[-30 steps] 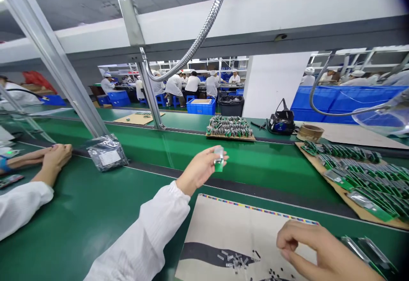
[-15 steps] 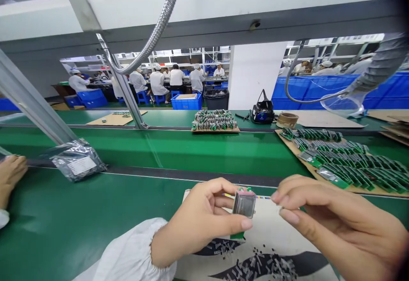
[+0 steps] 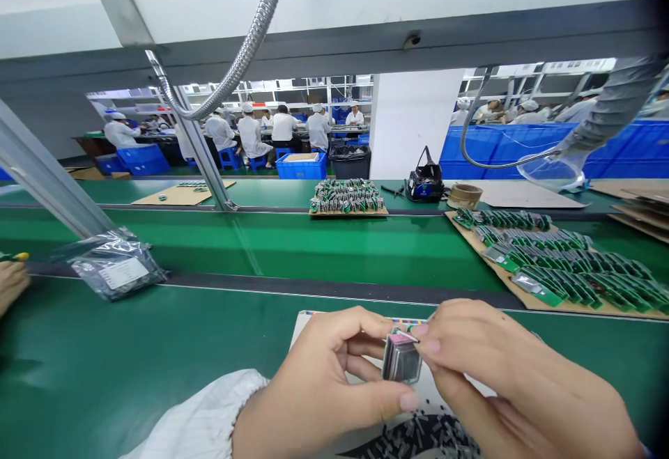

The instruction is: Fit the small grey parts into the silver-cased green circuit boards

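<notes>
My left hand [image 3: 318,393] is shut around a small metal-cased module [image 3: 402,359], gripping its sides between thumb and fingers. The module has a shiny silver can and a pink top. Its green circuit board is mostly hidden by my fingers. My right hand [image 3: 515,382] is directly beside it, with its fingertips pinched on a thin, dark small part [image 3: 408,336] at the module's top edge. Below my hands, a pale paper sheet [image 3: 313,327] holds a pile of small black parts [image 3: 423,438].
A green conveyor bench [image 3: 157,347] runs across the view. A silver antistatic bag [image 3: 112,271] lies at left beside a co-worker's hand [image 3: 9,285]. Boards of green modules [image 3: 554,264] sit at right, with a tray of parts [image 3: 346,198] and a soldering station [image 3: 426,184] beyond.
My hands have closed together around the module, and my right fingertips have moved onto its top. The view has shifted slightly, and the co-worker's hand has drawn further left.
</notes>
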Demonstrator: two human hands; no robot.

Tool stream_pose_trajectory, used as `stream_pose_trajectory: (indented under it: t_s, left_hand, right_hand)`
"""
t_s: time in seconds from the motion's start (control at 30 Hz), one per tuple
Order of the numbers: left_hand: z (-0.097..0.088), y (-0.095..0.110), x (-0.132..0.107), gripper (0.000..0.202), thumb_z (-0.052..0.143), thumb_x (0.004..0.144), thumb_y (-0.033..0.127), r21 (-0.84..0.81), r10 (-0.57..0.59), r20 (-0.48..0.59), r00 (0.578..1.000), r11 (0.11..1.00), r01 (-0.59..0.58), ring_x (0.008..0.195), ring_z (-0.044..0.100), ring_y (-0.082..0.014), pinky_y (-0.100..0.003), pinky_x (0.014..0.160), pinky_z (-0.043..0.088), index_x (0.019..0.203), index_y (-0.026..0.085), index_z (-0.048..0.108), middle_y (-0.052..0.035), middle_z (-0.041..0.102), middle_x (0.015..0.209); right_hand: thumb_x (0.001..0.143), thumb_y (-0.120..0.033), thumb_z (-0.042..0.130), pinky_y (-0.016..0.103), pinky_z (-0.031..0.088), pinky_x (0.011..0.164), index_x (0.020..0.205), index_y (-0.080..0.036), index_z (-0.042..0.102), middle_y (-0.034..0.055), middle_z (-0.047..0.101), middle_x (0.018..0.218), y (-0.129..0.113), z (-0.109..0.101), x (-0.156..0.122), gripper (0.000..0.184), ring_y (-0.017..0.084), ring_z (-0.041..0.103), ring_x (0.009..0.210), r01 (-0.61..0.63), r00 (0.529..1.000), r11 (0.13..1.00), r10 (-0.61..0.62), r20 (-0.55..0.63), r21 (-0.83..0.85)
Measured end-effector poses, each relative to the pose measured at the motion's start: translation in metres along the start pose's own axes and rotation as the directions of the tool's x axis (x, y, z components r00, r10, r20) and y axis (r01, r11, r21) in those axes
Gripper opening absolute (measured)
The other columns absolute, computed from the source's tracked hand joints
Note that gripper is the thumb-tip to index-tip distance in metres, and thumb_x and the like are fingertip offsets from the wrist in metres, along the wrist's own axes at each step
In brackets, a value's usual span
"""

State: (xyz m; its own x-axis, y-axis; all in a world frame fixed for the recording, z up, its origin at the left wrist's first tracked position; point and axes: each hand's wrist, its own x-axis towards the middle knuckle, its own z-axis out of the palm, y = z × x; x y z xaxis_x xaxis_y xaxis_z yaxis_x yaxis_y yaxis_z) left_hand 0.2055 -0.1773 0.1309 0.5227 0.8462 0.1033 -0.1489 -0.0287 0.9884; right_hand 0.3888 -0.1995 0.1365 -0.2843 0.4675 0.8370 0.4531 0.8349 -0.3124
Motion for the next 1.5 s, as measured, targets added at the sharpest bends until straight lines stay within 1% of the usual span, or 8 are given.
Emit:
stream_pose_trajectory:
  t_s: [0.2, 0.43, 0.67, 0.9, 1.0, 1.23, 1.3, 1.5]
  left_hand:
    - [0.0, 0.0, 0.0, 0.029, 0.079, 0.062, 0.01, 0.028, 0.023, 0.006, 1.0, 0.999, -0.023, 0.066, 0.059, -0.0077, -0.016, 0.063, 0.051, 0.086, 0.017, 0.063, 0.0013, 0.064, 0.08]
    - [0.0, 0.001, 0.0, 0.027, 0.078, 0.065, 0.012, 0.037, 0.034, 0.014, 0.999, 0.999, -0.035, 0.069, 0.06, -0.0091, -0.017, 0.064, 0.051, 0.087, 0.017, 0.062, -0.0002, 0.065, 0.082]
    - [0.001, 0.003, -0.001, 0.029, 0.078, 0.064, 0.011, 0.044, 0.027, 0.016, 1.0, 0.999, -0.028, 0.072, 0.062, -0.0119, -0.019, 0.064, 0.053, 0.088, 0.017, 0.063, -0.0014, 0.066, 0.082]
    - [0.001, 0.001, -0.001, 0.028, 0.077, 0.066, 0.01, 0.07, 0.037, 0.005, 0.999, 0.997, -0.037, 0.075, 0.064, -0.0127, -0.02, 0.068, 0.054, 0.088, 0.018, 0.062, -0.0012, 0.066, 0.085]
    - [0.0, 0.0, -0.001, 0.028, 0.076, 0.065, 0.008, 0.073, 0.046, 0.009, 0.999, 0.996, -0.047, 0.073, 0.063, -0.0117, -0.02, 0.067, 0.055, 0.087, 0.017, 0.062, -0.0004, 0.065, 0.084]
    - [0.0, 0.001, 0.0, 0.029, 0.077, 0.065, 0.01, 0.076, 0.048, 0.006, 0.999, 0.996, -0.048, 0.073, 0.062, -0.013, -0.022, 0.067, 0.055, 0.088, 0.017, 0.061, -0.0014, 0.063, 0.082]
    - [0.0, 0.001, 0.0, 0.029, 0.077, 0.065, 0.01, 0.075, 0.05, 0.014, 0.999, 0.996, -0.05, 0.072, 0.062, -0.0128, -0.022, 0.067, 0.055, 0.089, 0.017, 0.061, -0.0012, 0.063, 0.082]
    - [-0.001, -0.001, -0.001, 0.028, 0.077, 0.066, 0.01, 0.071, 0.041, 0.017, 0.999, 0.997, -0.042, 0.074, 0.061, -0.013, -0.022, 0.068, 0.055, 0.089, 0.018, 0.061, -0.0017, 0.064, 0.084]
  right_hand:
    - [0.082, 0.004, 0.054, 0.028, 0.054, 0.066, 0.096, -0.016, 0.051, 0.0034, 0.062, 0.084, 0.004, -0.008, 0.001, 0.025, 0.016, 0.057, 0.078, 0.088, 0.991, 0.996, -0.091, 0.099, 0.034]
    - [0.086, -0.002, 0.054, 0.03, 0.056, 0.071, 0.1, -0.018, 0.051, 0.0031, 0.062, 0.083, 0.006, -0.01, -0.001, 0.022, 0.017, 0.06, 0.077, 0.121, 0.982, 0.993, -0.12, 0.147, 0.0]
    - [0.082, 0.001, 0.056, 0.028, 0.056, 0.072, 0.106, -0.021, 0.049, 0.0014, 0.061, 0.087, 0.005, -0.009, -0.002, 0.034, 0.016, 0.06, 0.077, 0.034, 0.99, 0.997, -0.043, 0.137, 0.07]
    - [0.076, 0.006, 0.056, 0.029, 0.058, 0.069, 0.11, -0.019, 0.052, 0.0041, 0.061, 0.089, 0.012, -0.012, -0.01, 0.042, 0.018, 0.06, 0.079, 0.055, 0.977, 0.997, -0.064, 0.203, 0.052]
    - [0.076, 0.005, 0.057, 0.031, 0.058, 0.071, 0.11, -0.019, 0.053, 0.0029, 0.062, 0.087, 0.012, -0.013, -0.009, 0.042, 0.018, 0.062, 0.078, 0.046, 0.985, 0.998, -0.052, 0.162, 0.043]
    - [0.091, -0.009, 0.056, 0.025, 0.057, 0.064, 0.09, -0.019, 0.058, 0.0021, 0.064, 0.082, 0.004, -0.005, -0.005, 0.01, 0.015, 0.061, 0.074, -0.005, 0.999, 1.0, 0.004, 0.052, 0.025]
    - [0.096, -0.016, 0.052, 0.025, 0.057, 0.065, 0.088, -0.019, 0.06, 0.0025, 0.065, 0.08, 0.002, -0.004, -0.004, 0.012, 0.014, 0.061, 0.073, -0.031, 0.999, 0.999, 0.03, 0.021, 0.011]
    - [0.099, -0.023, 0.048, 0.018, 0.058, 0.063, 0.086, -0.018, 0.064, 0.0025, 0.068, 0.076, 0.004, -0.011, 0.006, 0.022, 0.012, 0.065, 0.069, 0.11, 0.979, 0.989, -0.091, 0.182, -0.097]
